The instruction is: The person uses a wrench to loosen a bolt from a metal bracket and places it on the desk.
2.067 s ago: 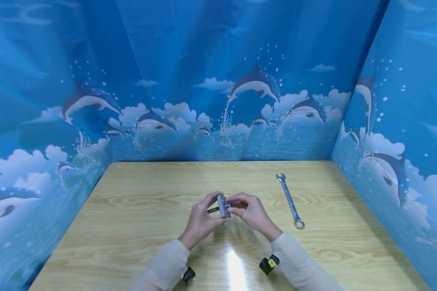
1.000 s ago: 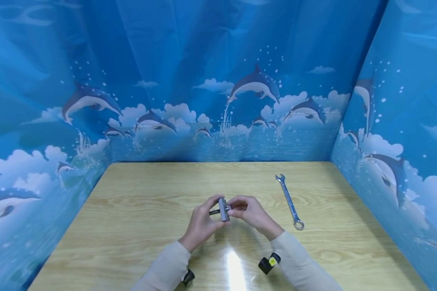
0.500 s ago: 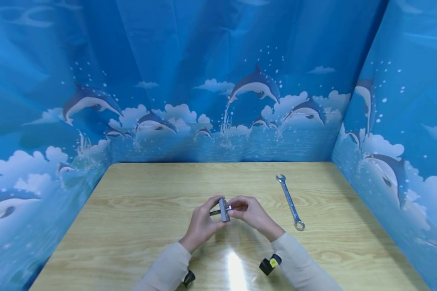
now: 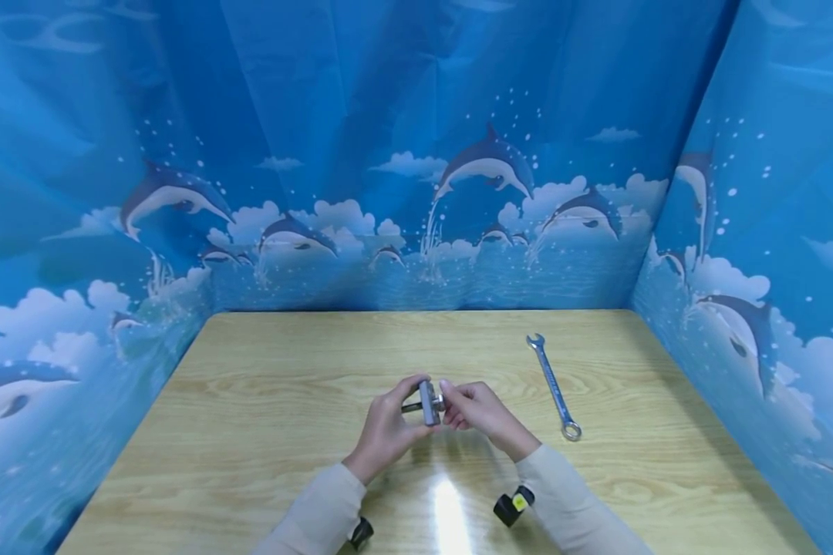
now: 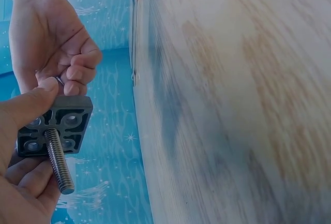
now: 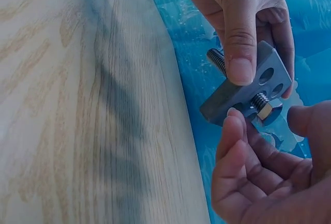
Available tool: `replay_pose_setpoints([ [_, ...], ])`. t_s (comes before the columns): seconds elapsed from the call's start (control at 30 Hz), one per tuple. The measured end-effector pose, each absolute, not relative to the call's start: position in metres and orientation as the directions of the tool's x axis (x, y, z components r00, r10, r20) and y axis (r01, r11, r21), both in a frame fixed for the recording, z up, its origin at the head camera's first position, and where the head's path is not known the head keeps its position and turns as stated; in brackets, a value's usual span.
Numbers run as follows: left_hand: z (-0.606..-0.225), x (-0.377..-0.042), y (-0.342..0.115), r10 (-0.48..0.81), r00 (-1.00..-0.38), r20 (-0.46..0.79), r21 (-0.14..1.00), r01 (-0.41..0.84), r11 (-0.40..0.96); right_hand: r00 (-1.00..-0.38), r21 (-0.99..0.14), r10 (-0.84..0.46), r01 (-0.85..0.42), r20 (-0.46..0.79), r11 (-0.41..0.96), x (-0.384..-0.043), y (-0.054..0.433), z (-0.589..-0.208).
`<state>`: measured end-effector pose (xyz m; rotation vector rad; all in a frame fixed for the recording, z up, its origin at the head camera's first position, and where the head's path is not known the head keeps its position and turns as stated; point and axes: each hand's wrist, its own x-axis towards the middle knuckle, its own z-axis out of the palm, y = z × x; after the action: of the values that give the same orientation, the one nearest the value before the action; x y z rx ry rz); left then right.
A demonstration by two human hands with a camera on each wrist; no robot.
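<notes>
My left hand (image 4: pixel 383 428) holds a grey square plate (image 4: pixel 427 404) by opposite edges, thumb and fingers gripping it upright above the table. A threaded hex bolt (image 5: pixel 58 161) runs through the plate's middle; its long shank sticks out on the left hand's side. Holes and ribs show on that face in the left wrist view. On the other face the bolt head (image 6: pixel 271 115) stands off the plate, with some thread showing. My right hand (image 4: pixel 484 418) is right at the head, thumb lifted away from it and fingers loosely bent close beside it.
A combination wrench (image 4: pixel 554 387) lies on the wooden table (image 4: pixel 284 370), right of the hands. A blue dolphin-print curtain (image 4: pixel 361 116) stands round the back and sides. Each wrist wears a small black camera (image 4: pixel 510 506).
My right thumb and fingers have come off the bolt head, with the thumb now raised and the head exposed. The left hand keeps its grip on the plate, nearly still.
</notes>
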<state>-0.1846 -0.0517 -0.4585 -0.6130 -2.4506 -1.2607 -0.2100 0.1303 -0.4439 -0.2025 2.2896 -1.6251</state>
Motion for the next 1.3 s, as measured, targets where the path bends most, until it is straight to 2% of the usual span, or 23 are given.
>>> replay_pose_setpoints([
  [0.37,-0.458,-0.183,-0.052,0.238,-0.841,0.486,0.670,0.533,0.517,-0.947,-0.937,-0.263,0.088,-0.183,0.337,-0.206,0.126,-0.437],
  [0.83,-0.459,-0.184,-0.053,0.222,-0.864,0.451,0.709,0.499,0.499,-0.954,-0.933,-0.298,-0.096,-0.014,0.348,-0.203,0.128,-0.434],
  [1.3,-0.457,-0.184,-0.054,0.223,-0.867,0.446,0.716,0.495,0.492,-0.947,-0.960,-0.318,-0.047,-0.046,0.277,-0.207,0.133,-0.437],
])
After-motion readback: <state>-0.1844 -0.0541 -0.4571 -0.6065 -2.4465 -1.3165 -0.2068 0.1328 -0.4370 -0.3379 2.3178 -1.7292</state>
